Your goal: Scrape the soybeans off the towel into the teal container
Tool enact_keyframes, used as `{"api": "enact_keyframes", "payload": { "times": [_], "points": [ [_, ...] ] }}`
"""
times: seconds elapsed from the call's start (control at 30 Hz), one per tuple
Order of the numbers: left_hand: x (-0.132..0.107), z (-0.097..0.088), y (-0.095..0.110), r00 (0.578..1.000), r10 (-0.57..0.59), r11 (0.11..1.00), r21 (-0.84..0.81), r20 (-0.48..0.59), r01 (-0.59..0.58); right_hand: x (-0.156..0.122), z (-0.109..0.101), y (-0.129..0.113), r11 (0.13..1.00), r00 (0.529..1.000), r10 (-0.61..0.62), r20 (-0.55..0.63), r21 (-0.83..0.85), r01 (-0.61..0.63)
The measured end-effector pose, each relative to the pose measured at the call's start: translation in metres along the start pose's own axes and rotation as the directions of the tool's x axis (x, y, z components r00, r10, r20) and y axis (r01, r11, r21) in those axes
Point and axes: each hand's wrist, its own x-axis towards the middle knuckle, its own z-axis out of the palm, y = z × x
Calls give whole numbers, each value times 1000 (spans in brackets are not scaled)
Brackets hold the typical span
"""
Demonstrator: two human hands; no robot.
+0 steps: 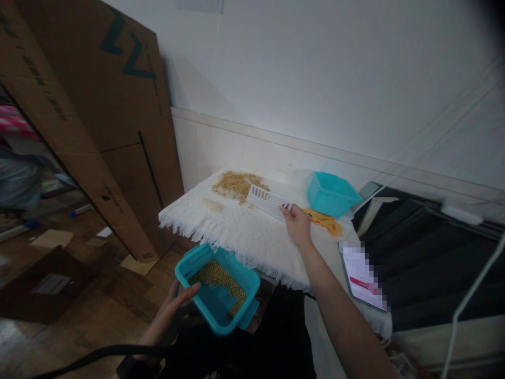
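Observation:
My left hand [182, 296] grips the left rim of a teal plastic basin [223, 316], thumb over the edge. Tilted below the table's front edge, the basin holds a layer of yellowish beans [216, 275], likely soybeans. In my right hand [298, 223] is a flat white slotted plastic piece [266, 202], pinched at its near right end. Its slotted far end lies beside a spread pile of similar beans [236, 184] on the white fringed tablecloth [236, 231]. A small pale patch [212, 205] shows on the cloth in front of the pile.
A second teal basin [333, 195] stands at the table's back right, with a yellow cloth [325, 222] before it. A tablet [363, 276] lies on the right edge. A tall cardboard box [102, 105] stands left. The white wall [276, 73] rises behind.

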Motion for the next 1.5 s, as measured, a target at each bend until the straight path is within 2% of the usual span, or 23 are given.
{"api": "enact_keyframes", "payload": {
  "times": [0.2, 0.37, 0.57, 0.77, 1.17, 1.37, 1.5],
  "points": [
    [-4, 2, 3, 1000, 10, 1000, 20, 11, -10, 3, 4, -1, 1000, 1000, 6, -10, 7, -6],
    [-8, 3, 6, 1000, 19, 999, 29, 20, -20, 4, 9, -3, 1000, 999, -12, 32, 2, 12],
    [-9, 3, 5, 999, 15, 1000, 23, 49, -16, 2, 6, -4, 999, 1000, -14, -11, 35, 14],
    [-7, 2, 4, 998, 24, 999, 21, 62, -26, 0, 5, -6, 998, 999, -35, 29, 54, 34],
    [-7, 3, 4, 999, 16, 1000, 8, 28, -16, -2, 3, -1, 991, 1000, -18, 23, 129, 15],
    [-6, 3, 4, 999, 17, 1000, 5, 32, -17, -2, 4, 1, 982, 998, -15, 67, 186, 2],
    [-6, 2, 4, 999, 17, 1000, 17, 31, -17, -2, 3, 1, 989, 1000, -10, 27, 148, 6]
  ]
}}
